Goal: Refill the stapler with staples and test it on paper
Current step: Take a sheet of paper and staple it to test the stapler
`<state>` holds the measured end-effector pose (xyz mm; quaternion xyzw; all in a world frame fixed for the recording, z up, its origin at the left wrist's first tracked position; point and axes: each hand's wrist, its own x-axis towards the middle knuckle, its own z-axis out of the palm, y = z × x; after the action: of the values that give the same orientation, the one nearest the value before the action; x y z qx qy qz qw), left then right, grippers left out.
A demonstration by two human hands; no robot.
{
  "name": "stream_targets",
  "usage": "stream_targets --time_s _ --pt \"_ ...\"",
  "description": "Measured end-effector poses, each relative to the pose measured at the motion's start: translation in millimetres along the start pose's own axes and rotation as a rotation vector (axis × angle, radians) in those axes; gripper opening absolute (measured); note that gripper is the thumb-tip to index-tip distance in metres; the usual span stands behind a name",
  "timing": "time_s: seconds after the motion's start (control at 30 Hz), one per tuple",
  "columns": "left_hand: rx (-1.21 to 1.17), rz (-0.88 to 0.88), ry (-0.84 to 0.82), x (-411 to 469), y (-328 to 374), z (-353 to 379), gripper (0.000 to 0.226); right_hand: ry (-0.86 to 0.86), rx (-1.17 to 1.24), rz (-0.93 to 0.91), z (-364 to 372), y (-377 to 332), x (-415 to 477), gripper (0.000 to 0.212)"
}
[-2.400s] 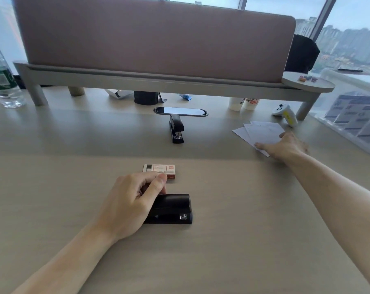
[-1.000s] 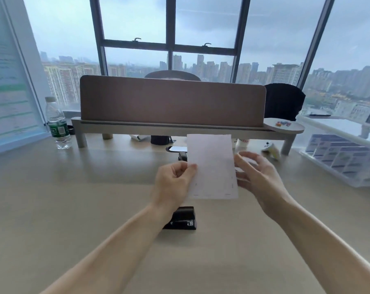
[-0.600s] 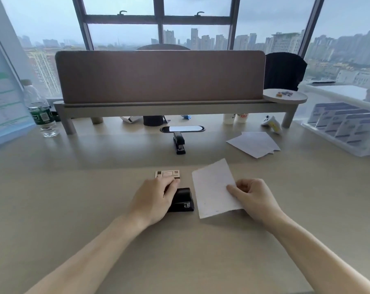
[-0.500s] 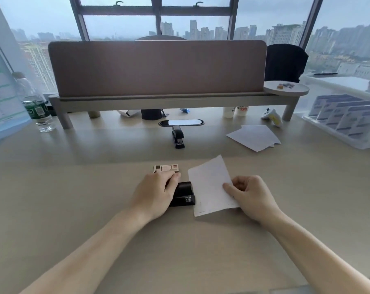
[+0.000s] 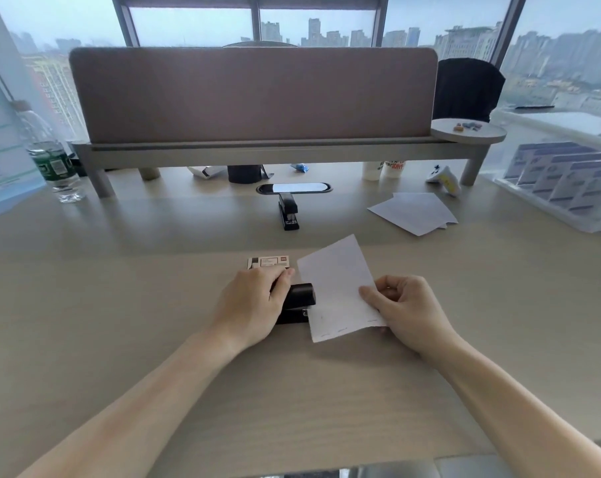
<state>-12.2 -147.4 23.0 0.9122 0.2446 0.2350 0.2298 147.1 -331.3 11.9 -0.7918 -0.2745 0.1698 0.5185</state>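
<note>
A black stapler [image 5: 299, 301] lies on the desk in front of me with its mouth facing right. My left hand [image 5: 254, 301] rests on top of its rear part, fingers wrapped over it. A white sheet of paper [image 5: 337, 288] has its left edge tucked into the stapler's mouth. My right hand [image 5: 407, 310] pinches the sheet at its right edge. Several small staple marks show along the sheet's bottom edge. A small box of staples [image 5: 268, 262] lies just behind my left hand.
A second, slimmer black stapler [image 5: 288, 212] lies farther back by the cable slot [image 5: 293, 188]. Loose white sheets [image 5: 414, 212] lie at the back right, a water bottle [image 5: 50, 163] at the back left, a raised shelf with a divider [image 5: 257, 146] beyond, and a clear file tray [image 5: 561, 188] at the right.
The sheet was held up in both hands, then came down to the desk. My left hand went back onto the stapler and the sheet's left edge slid into its mouth.
</note>
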Motion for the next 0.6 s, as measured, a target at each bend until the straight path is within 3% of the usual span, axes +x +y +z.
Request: stream_targets --time_s 0.3,0.6 --pt "0.01 0.043 -0.037 -0.8 12.2 5.7 0.045 0.151 -0.36 -0.087 24.8 -3.4 -8.2 0.032" --pt "-0.014 0.065 -0.139 11.2 10.7 1.0 0.047 0.156 -0.35 -0.117 24.5 0.3 -5.0 0.034"
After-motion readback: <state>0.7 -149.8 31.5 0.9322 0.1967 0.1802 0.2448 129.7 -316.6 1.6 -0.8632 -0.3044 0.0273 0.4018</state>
